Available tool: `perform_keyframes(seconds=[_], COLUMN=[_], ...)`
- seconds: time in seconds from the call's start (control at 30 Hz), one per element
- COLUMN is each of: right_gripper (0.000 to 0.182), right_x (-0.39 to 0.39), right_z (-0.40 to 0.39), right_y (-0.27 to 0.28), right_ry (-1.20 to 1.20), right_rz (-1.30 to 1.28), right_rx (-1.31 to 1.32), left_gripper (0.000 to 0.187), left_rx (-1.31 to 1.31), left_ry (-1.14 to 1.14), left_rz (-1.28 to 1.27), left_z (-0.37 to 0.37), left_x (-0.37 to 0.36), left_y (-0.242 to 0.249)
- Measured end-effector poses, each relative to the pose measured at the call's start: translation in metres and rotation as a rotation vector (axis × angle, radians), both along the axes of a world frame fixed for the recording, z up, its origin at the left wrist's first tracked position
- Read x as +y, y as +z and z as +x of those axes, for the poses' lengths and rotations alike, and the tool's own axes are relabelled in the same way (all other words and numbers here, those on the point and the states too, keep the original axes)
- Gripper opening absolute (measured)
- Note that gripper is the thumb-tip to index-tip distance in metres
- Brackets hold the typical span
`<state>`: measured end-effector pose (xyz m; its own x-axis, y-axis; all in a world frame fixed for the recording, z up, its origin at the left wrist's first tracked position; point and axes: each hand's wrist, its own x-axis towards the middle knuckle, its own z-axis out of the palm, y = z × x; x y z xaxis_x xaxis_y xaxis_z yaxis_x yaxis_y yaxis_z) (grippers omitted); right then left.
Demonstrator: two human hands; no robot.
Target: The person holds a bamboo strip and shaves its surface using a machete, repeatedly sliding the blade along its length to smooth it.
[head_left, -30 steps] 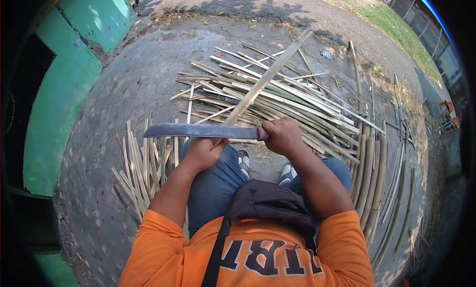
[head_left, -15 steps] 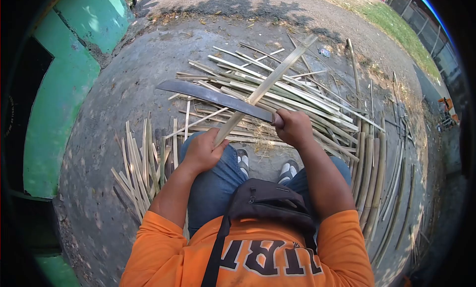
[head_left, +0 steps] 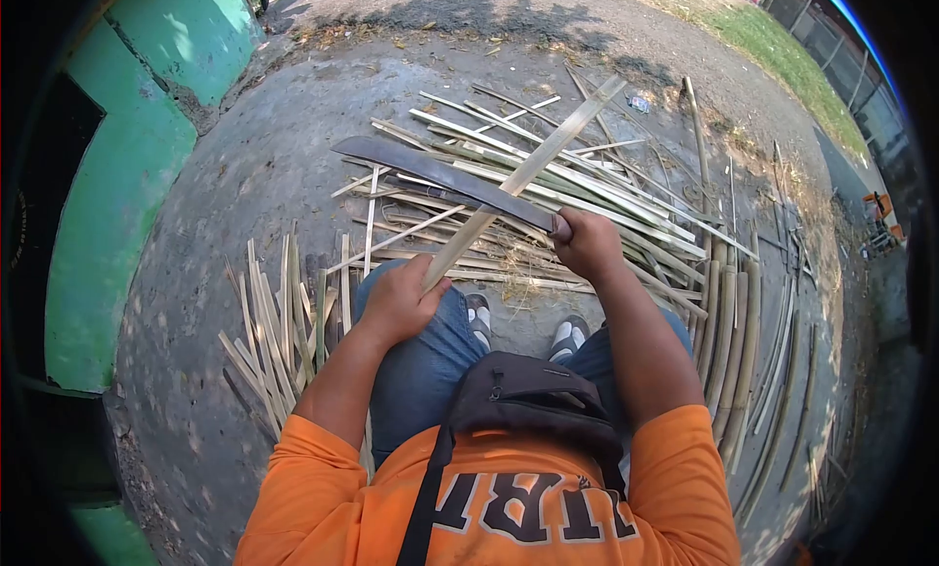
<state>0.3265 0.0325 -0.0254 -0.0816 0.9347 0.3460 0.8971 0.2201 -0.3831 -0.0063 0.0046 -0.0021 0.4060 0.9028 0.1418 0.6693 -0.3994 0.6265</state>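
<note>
My left hand (head_left: 399, 300) is closed round the near end of a pale bamboo strip (head_left: 541, 158), above my left knee. The strip slants up and away to the right. In my right hand (head_left: 591, 245) is the handle of a machete (head_left: 421, 166), its long dark blade pointing left. The blade lies across the strip around the middle, appearing to touch it. Beneath both, a pile of split bamboo strips (head_left: 587, 202) is spread over the ground in front of my feet.
More split strips (head_left: 269, 321) lie to my left. Several thick bamboo lengths (head_left: 729, 341) lie on the right, with thinner sticks beyond them. A green wall (head_left: 117, 194) stands at the left. A dark bag (head_left: 528, 405) rests on my lap.
The machete has shifted right and slightly down along with my right hand. My left hand and the strip have hardly moved.
</note>
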Motion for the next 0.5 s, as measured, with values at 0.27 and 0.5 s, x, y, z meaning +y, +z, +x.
perform_keyframes(seconds=[0.27,0.5], right_gripper=[0.012,0.014], right_x=[-0.010,0.003], right_z=[-0.038,-0.021], right_y=[-0.001,-0.015], right_ry=[0.239,0.218], right_rz=[0.056,0.166], right_rx=[-0.146,-0.125], left_gripper=[0.031,0.030], left_rx=[0.022,-0.005], left_ry=[0.002,0.001], left_rz=[-0.009,-0.011], left_z=[0.004,0.002], left_x=[-0.001,-0.002], left_y=[0.003,0.002])
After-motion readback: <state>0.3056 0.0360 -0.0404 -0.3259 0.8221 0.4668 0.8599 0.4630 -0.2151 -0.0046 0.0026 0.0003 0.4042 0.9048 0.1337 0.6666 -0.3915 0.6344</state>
